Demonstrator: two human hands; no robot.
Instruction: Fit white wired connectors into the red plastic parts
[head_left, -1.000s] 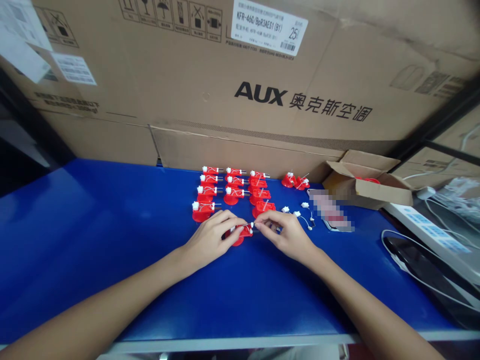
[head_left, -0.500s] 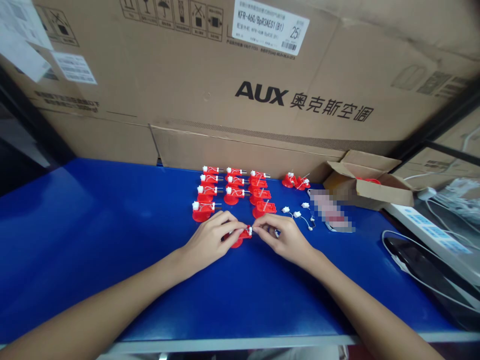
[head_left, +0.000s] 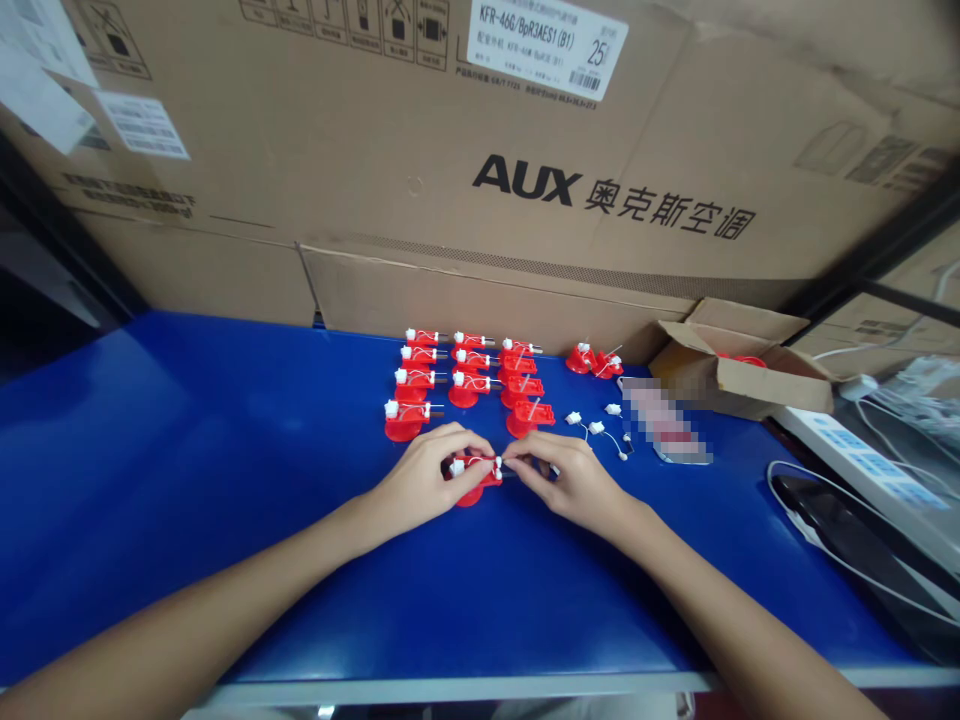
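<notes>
Blue table [head_left: 187, 500] ran full width under everything. Rows of red stands [head_left: 442, 380] with white plugs sat behind hands, nothing between. Left hand [head_left: 424, 470] gripped single red stand [head_left: 472, 478], just in front of rows; right hand [head_left: 570, 482] pinched white plug [head_left: 498, 464] on stand's top, hands together. Further right: loose white connectors [head_left: 596, 427] on thin wires, blurred object [head_left: 664, 425], open cardboard box [head_left: 739, 365], power strip [head_left: 855, 460], black tablet [head_left: 847, 530]. Large AUX carton [head_left: 600, 190] stood behind table.

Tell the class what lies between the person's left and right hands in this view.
In the head view, a red plastic mount with a white connector lies between the left hand and the right hand, with the fingers of both closing on it.
</notes>
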